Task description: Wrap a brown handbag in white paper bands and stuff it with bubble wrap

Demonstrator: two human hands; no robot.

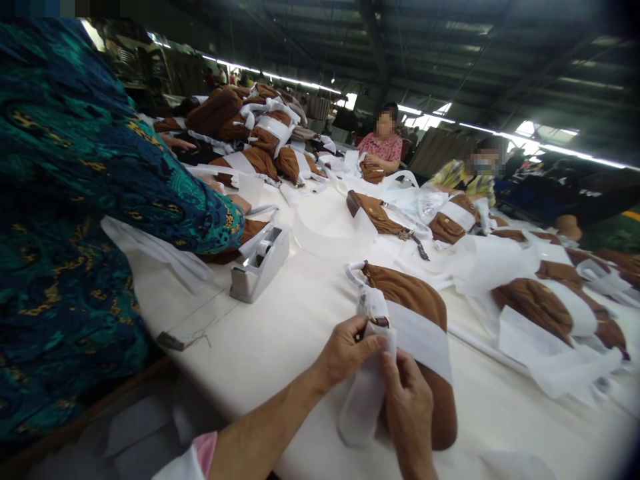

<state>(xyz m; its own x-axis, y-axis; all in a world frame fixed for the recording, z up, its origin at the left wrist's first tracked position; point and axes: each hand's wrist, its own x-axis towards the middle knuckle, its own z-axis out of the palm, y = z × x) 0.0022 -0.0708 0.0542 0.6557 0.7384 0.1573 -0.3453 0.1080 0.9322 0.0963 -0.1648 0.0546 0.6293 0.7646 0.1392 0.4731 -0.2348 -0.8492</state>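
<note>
Here, both bare hands meet over a brown bag that lies on a white table (280,347); the left hand (345,353) pinches a length of white paper (367,407) between thumb and fingers, just below a metal ring with a dark tab (379,321); the right hand (411,400), thumb and fingertips closed, holds the paper's edge right beside it; the paper seems to be wrapped around a strap, though the fingers hide most of what is underneath. The brown bag (400,283) sits under and just to the right of the grip, a white band (420,340) across its middle; left of the grip and farther off stands a tape dispenser (260,263), near the patterned teal sleeve (175,200) of a person close by; nearer the table's left edge lies a small dark object (171,341) with loose threads; well beyond the grip is another bag (377,212) with a dark hanging ornament (421,245); to the right are banded bags (535,307) among white sheets; past them all, two people in a pink shirt (385,147) and a yellow checked shirt (450,175) have bags before them.
</note>
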